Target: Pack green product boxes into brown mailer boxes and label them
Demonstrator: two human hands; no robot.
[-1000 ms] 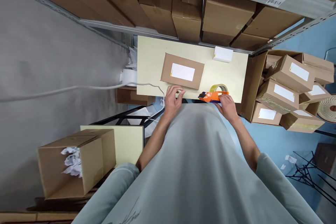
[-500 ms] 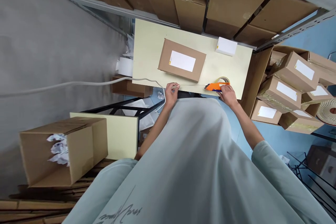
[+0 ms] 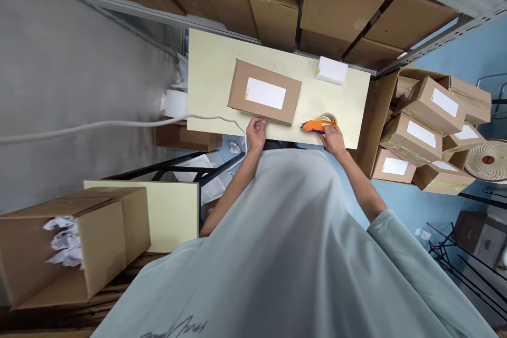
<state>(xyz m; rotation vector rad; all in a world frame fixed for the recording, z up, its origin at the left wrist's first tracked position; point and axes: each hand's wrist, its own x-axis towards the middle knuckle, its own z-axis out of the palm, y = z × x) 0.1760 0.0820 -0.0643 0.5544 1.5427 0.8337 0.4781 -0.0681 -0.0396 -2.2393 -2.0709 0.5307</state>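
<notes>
A closed brown cardboard box (image 3: 237, 84) with a white label lies at a slant on the cream tabletop (image 3: 209, 63). My right hand (image 3: 333, 140) grips an orange and blue tape dispenser (image 3: 312, 126) near the table's front edge, right of the box. The dispenser carries a roll of tape (image 3: 328, 116). My left hand (image 3: 256, 133) is pinched at the box's near long side, its fingertips close to the lower edge. A clear tape strip at those fingers is too faint to trace to the dispenser.
A small white box (image 3: 331, 70) stands at the table's back right. To the right, a large open carton (image 3: 366, 132) holds several labelled boxes. Shelved cartons (image 3: 340, 0) line the back. A white cable (image 3: 158, 122) crosses from the left, and an open carton (image 3: 114, 243) holds crumpled paper.
My left hand has risen from the table's front edge to the box's near side. The dispenser stays in my right hand, nearer the box. The whole view has shifted slightly.
</notes>
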